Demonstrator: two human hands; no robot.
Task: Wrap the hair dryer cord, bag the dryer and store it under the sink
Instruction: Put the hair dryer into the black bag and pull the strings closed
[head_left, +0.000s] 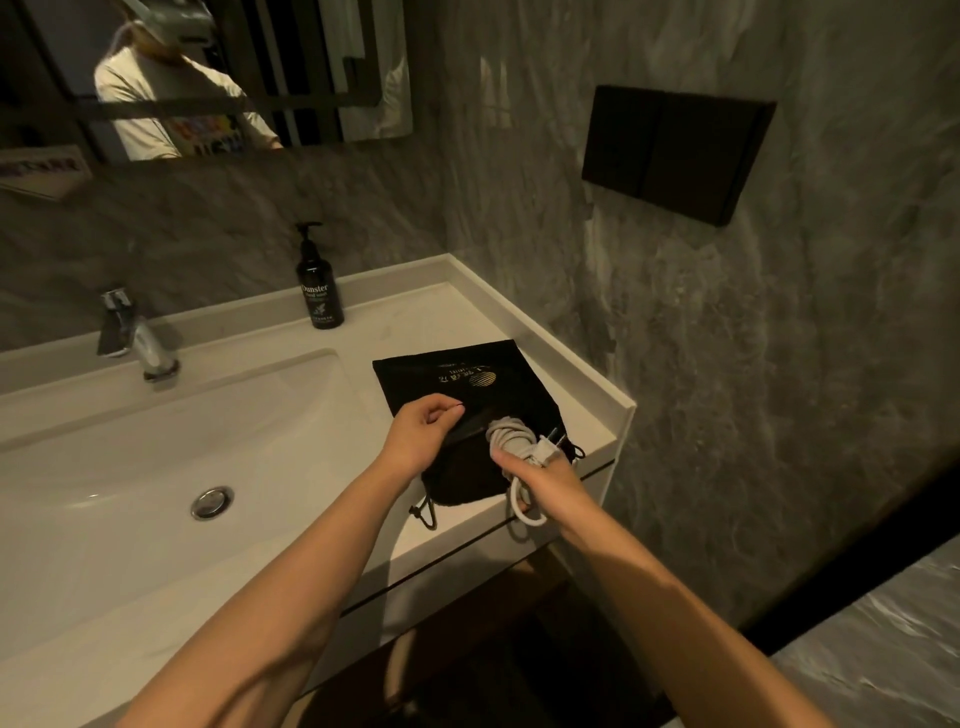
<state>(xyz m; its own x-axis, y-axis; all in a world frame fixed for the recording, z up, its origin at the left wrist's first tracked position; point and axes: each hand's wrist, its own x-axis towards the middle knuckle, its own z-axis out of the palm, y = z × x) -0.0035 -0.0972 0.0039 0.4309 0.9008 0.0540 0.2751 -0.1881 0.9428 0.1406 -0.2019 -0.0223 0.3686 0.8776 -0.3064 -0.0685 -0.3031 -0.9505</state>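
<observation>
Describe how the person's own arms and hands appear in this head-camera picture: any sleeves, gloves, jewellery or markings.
Both forearms are bare right down to the frame's lower edge, with no sleeves showing. The left hand and right hand wear no gloves. No watch, bracelet or rings are visible, and no markings on either arm.

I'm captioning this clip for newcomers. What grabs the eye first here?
The two hands meeting over a black drawstring bag on the counter's right end: the left hand pinches the bag's mouth while the right hand has its grip on a coiled white cord. Behind stands a dark soap bottle, beside the faucet.
</observation>
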